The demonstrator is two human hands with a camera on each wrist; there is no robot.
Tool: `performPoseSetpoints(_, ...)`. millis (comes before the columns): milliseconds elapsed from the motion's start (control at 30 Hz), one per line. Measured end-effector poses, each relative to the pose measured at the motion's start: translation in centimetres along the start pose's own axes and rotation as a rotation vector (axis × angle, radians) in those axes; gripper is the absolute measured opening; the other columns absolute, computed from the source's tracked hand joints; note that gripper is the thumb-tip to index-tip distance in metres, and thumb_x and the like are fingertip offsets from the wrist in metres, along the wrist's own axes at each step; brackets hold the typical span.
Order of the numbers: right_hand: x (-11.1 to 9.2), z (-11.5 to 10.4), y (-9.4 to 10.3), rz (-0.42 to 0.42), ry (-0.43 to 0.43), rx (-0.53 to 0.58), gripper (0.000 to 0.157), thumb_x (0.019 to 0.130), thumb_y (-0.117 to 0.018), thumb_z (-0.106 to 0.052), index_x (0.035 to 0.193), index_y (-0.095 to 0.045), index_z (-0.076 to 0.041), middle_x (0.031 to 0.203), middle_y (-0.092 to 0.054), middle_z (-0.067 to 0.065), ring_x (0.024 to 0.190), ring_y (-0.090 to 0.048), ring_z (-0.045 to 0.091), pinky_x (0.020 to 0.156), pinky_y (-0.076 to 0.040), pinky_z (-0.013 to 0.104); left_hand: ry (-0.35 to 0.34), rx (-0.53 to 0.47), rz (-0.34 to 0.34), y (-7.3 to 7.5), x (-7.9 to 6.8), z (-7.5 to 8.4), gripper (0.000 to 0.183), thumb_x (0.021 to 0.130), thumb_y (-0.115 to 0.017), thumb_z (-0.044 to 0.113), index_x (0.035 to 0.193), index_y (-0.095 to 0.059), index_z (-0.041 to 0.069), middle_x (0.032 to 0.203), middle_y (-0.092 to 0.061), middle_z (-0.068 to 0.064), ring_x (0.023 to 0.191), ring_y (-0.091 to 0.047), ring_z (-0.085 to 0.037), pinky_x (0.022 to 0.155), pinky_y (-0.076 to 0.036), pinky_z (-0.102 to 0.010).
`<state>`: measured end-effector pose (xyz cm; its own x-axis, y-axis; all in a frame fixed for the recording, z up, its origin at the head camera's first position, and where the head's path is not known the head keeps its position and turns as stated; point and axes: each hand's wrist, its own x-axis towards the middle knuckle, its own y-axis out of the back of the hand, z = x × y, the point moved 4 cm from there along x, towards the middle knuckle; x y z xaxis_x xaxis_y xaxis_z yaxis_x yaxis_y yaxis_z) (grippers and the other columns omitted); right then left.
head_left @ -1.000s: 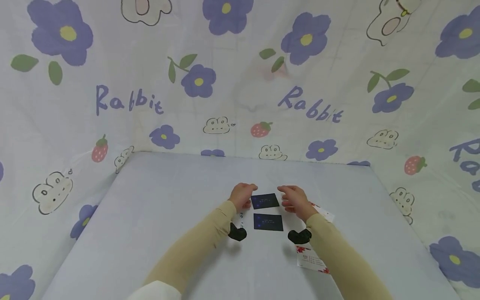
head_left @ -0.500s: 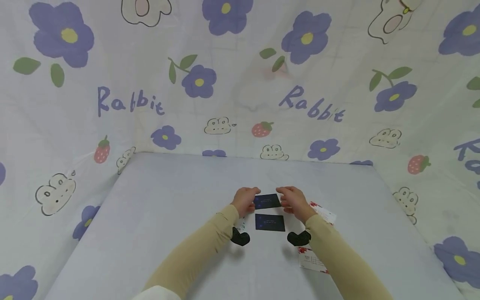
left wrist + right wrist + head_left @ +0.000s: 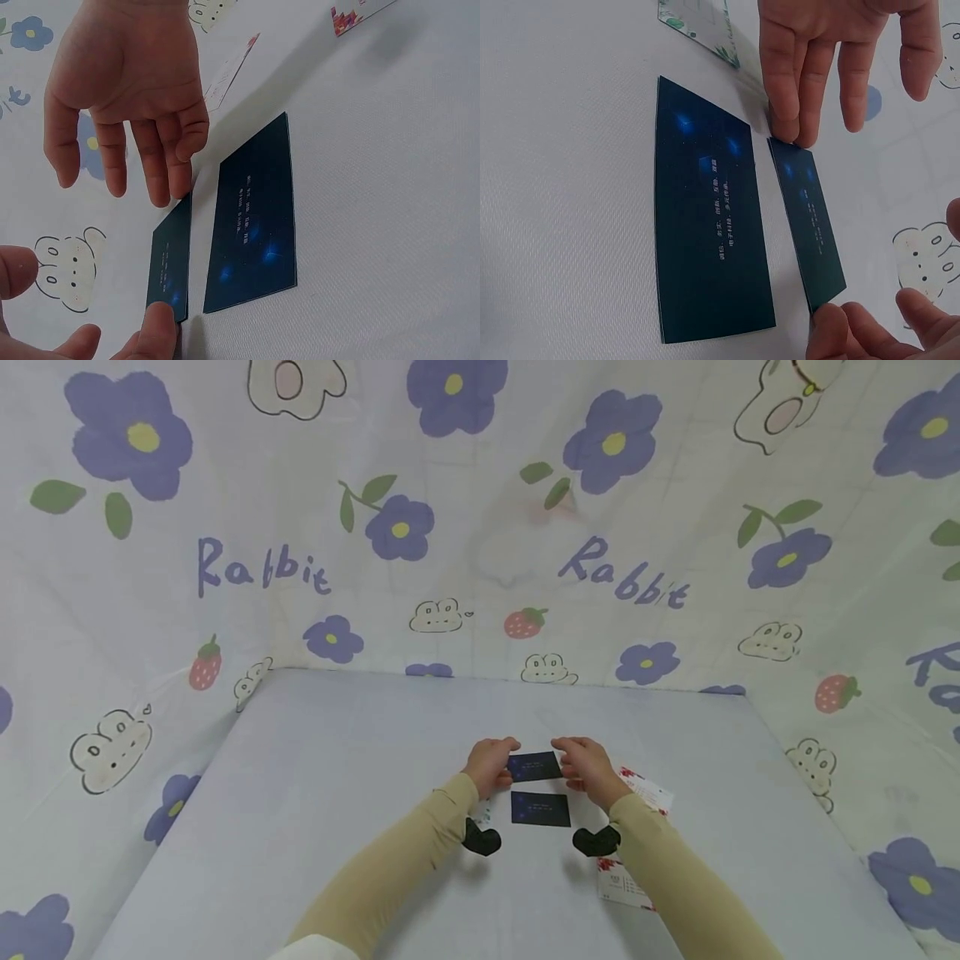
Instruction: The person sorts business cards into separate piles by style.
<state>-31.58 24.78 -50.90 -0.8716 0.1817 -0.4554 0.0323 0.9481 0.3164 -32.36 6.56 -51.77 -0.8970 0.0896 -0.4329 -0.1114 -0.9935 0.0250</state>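
Observation:
Two dark blue cards with small white lettering lie one behind the other on the white tabletop. My left hand [image 3: 489,763] is at the left end of the farther card [image 3: 535,766], its fingertips right at the short edge. At the opposite end, fingertips of my right hand [image 3: 588,765] meet the right edge. Both hands have loosely extended fingers with the thumbs raised away from the card, as the right wrist view shows. Nearer to me, the other dark card [image 3: 712,217] lies flat, untouched by either hand.
Right of the hands lies a white card with red flowers [image 3: 651,792]; another red-flowered card [image 3: 622,885] is partly under the right forearm. A green-leaf-patterned card [image 3: 701,26] sits beside the left hand, mostly hidden in the head view. A patterned cloth wall [image 3: 480,568] closes off the back.
Both hands have moved slightly inward, toward the two ends of the farther dark card. Over the last half second they stay nearly still, and the cards keep their layout.

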Motion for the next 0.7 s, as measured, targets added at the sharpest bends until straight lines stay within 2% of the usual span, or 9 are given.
performPoseSetpoints(233, -0.1, 0.4, -0.3, -0.001, -0.023, 0.041, 0.069, 0.101, -0.055, -0.042, 0.155, -0.034, -0.005, 0.149, -0.048, 0.024, 0.115, -0.055, 0.032, 0.087, -0.053, 0.033, -0.007, -0.022, 0.004, 0.3, -0.1, -0.3, 0.053, 0.098, -0.059, 0.029, 0.142, -0.053, 0.001, 0.127, -0.059, -0.019, 0.066, -0.047, -0.011, 0.053, -0.047, -0.017)
performPoseSetpoints(433, -0.6, 0.0, -0.2, -0.025, -0.023, 0.090, 0.070, 0.101, -0.054, -0.041, 0.156, -0.031, -0.005, 0.151, -0.046, 0.025, 0.120, -0.055, 0.033, 0.093, -0.054, 0.034, -0.018, -0.035, 0.003, 0.8, 0.2, -0.3, 0.054, 0.095, -0.062, 0.030, 0.141, -0.054, 0.004, 0.117, -0.059, -0.014, 0.069, -0.051, -0.012, 0.055, -0.052, -0.019)
performPoseSetpoints(600, -1.2, -0.4, 0.0, -0.054, -0.029, 0.141, 0.070, 0.102, -0.054, -0.040, 0.158, -0.029, -0.005, 0.152, -0.045, 0.026, 0.118, -0.056, 0.030, 0.083, -0.053, 0.028, -0.042, -0.036, -0.036, 1.2, 0.0, 0.0, 0.050, 0.098, -0.059, 0.030, 0.140, -0.054, 0.003, 0.124, -0.058, -0.017, 0.077, -0.052, -0.013, 0.062, -0.055, -0.020)
performPoseSetpoints(700, -1.8, -0.6, 0.2, -0.069, -0.038, 0.163, 0.070, 0.102, -0.053, -0.040, 0.158, -0.028, -0.006, 0.153, -0.045, 0.025, 0.118, -0.056, 0.029, 0.078, -0.052, 0.025, -0.063, -0.035, -0.072, 1.5, -0.6, 0.3, 0.051, 0.099, -0.057, 0.029, 0.141, -0.052, 0.001, 0.131, -0.056, -0.021, 0.082, -0.054, -0.015, 0.064, -0.055, -0.021)
